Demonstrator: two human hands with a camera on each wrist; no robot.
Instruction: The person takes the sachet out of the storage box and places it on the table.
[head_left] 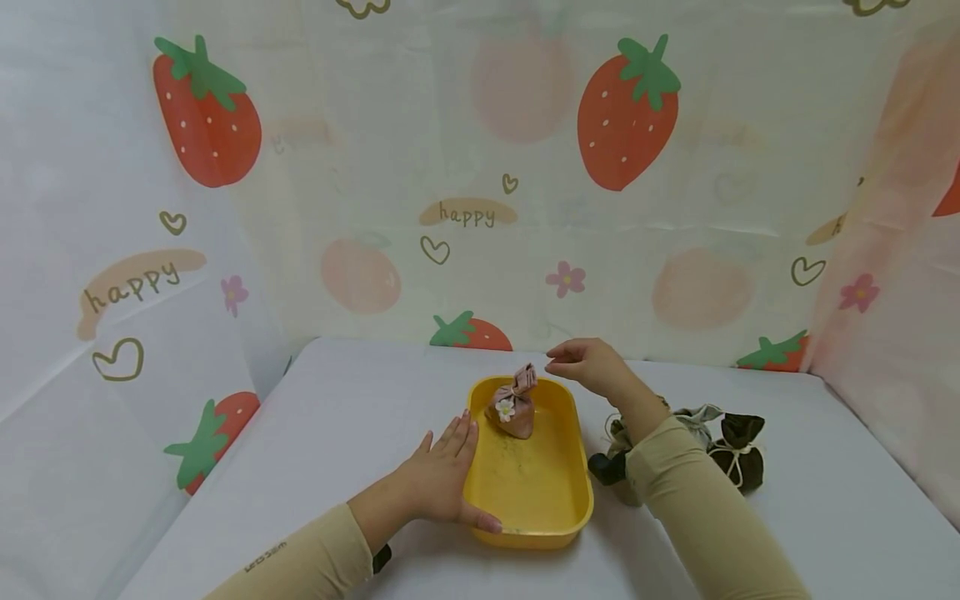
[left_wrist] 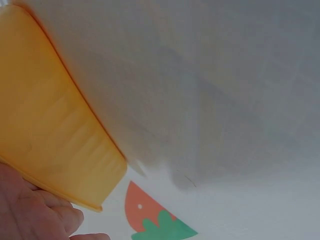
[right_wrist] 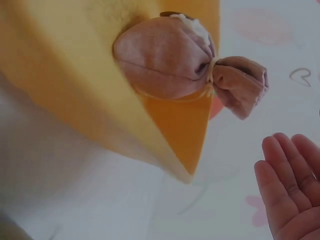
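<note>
Inside, one pink pouch [head_left: 512, 410], one yellow tray [head_left: 534, 492]

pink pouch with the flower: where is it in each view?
Head: pink pouch stands at the far end of the yellow tray, centre frame.
Left wrist: not in it; only the tray's outer wall and left hand.
Right wrist: upper centre, inside the tray; right hand apart, lower right.
Shared landmark: the yellow tray.

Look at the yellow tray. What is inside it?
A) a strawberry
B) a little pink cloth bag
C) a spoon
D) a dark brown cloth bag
B: a little pink cloth bag with a white flower sits at the far end of the yellow tray; the dark bags lie outside on the table.
</note>
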